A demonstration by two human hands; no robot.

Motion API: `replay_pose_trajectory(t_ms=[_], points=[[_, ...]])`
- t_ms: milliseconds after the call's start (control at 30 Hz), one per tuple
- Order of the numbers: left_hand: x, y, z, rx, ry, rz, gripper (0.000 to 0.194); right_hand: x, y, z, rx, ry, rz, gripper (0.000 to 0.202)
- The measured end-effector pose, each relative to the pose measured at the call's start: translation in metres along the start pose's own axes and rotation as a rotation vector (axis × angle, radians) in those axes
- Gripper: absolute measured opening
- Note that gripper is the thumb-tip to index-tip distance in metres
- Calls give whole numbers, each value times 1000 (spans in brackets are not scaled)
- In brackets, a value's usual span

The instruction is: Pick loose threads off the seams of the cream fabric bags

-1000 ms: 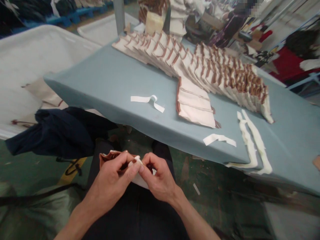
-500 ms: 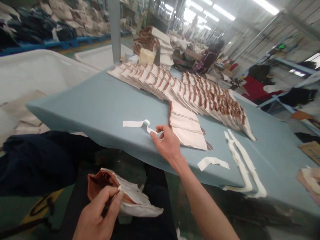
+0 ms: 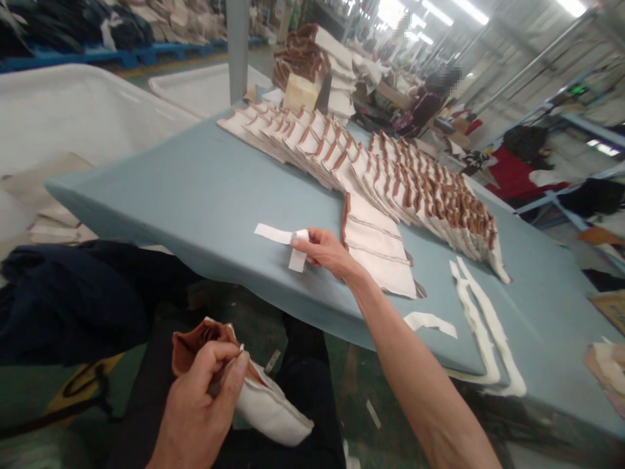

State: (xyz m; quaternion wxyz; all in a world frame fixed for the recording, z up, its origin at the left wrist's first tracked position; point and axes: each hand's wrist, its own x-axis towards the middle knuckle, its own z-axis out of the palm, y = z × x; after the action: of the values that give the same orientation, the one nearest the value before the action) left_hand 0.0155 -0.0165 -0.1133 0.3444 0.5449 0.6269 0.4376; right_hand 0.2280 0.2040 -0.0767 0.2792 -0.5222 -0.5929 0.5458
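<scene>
My left hand [image 3: 202, 391] pinches the edge of a white and rust-brown fabric piece [image 3: 276, 413] above my lap, below the table edge. Over the table, my right hand [image 3: 322, 251] has thumb and fingers closed on a white strip [image 3: 273, 233], one end of which points left while a short end hangs down below the fingers. Just right of that hand lies a flat cream fabric piece [image 3: 375, 244] with brown edging. Another short white strip [image 3: 432, 321] rests near the table's front edge, partly behind my right forearm.
Overlapping rows of cream and brown pieces [image 3: 361, 166] cover the back of the blue-green table [image 3: 161, 189]. Two long pale strips [image 3: 481, 319] lie at the right and hang over the edge. White bins [image 3: 88, 124] stand left; a person [image 3: 424, 107] sits behind.
My right hand has closed further on the white strip and lifted part of it, so an end now hangs down. My left hand has shifted slightly up and right with the fabric piece.
</scene>
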Motion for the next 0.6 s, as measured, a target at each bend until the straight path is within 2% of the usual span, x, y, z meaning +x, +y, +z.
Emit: replay_pose_trajectory(t_ms=[67, 133, 233, 367, 467, 600], points=[[2, -1, 2, -29, 4, -73, 23, -16, -1, 17, 136, 8, 8, 62], [4, 1, 2, -67, -2, -122, 29, -37, -2, 37, 241, 32, 12, 65], [6, 10, 0, -135, -94, -154, 31, -73, -2, 67, 391, 71, 34, 63], [1, 25, -2, -182, -142, -178, 30, -116, -6, 98, 620, 98, 97, 60], [-9, 30, -3, -126, -144, -119, 31, -139, -9, 112, 660, 159, 89, 60], [-23, 30, -5, 4, -17, 43, 34, -160, -14, 118, 657, 194, 61, 52]])
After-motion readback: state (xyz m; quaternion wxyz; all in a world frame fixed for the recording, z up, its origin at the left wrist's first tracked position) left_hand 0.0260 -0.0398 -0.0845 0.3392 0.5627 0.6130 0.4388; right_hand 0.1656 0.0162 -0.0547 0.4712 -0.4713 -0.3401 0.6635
